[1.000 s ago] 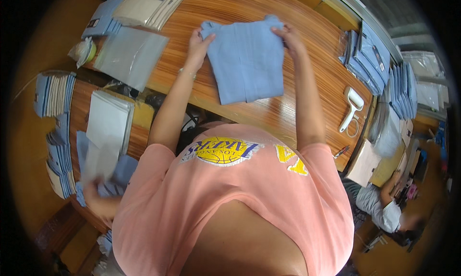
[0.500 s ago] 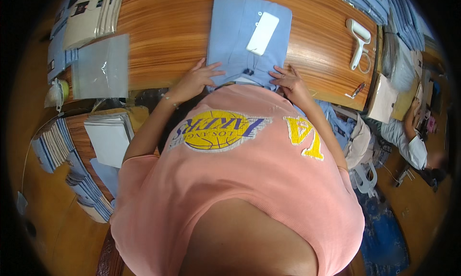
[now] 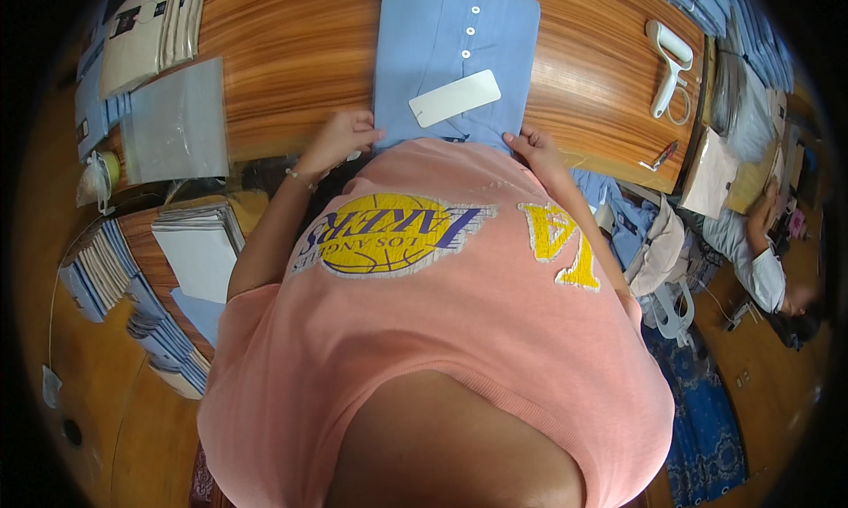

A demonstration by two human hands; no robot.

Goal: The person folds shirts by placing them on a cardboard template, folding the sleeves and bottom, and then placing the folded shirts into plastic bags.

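A folded light blue shirt (image 3: 415, 57) lies on the wooden table in front of me, with a row of white buttons down its front. A blank white hang tag (image 3: 455, 98) rests slantwise across it, close to my body. My left hand (image 3: 346, 137) has its fingers curled at the shirt's near left corner. At the near right corner my right hand (image 3: 535, 144) pinches the edge between thumb and bent fingers. My own top hides the shirt's nearest edge, collar included.
A white lint roller (image 3: 669, 66) and a small snipping tool (image 3: 659, 157) lie to the right on the table (image 3: 291, 57). Clear plastic bags (image 3: 177, 124) and beige folded garments (image 3: 152, 35) are at the left. Beyond the right side, another person (image 3: 751, 252) works.
Both hands have gone from spread fingers on the shirt to curled grips at its near corners. The tag has swung nearer and turned more crosswise, baring more buttons.
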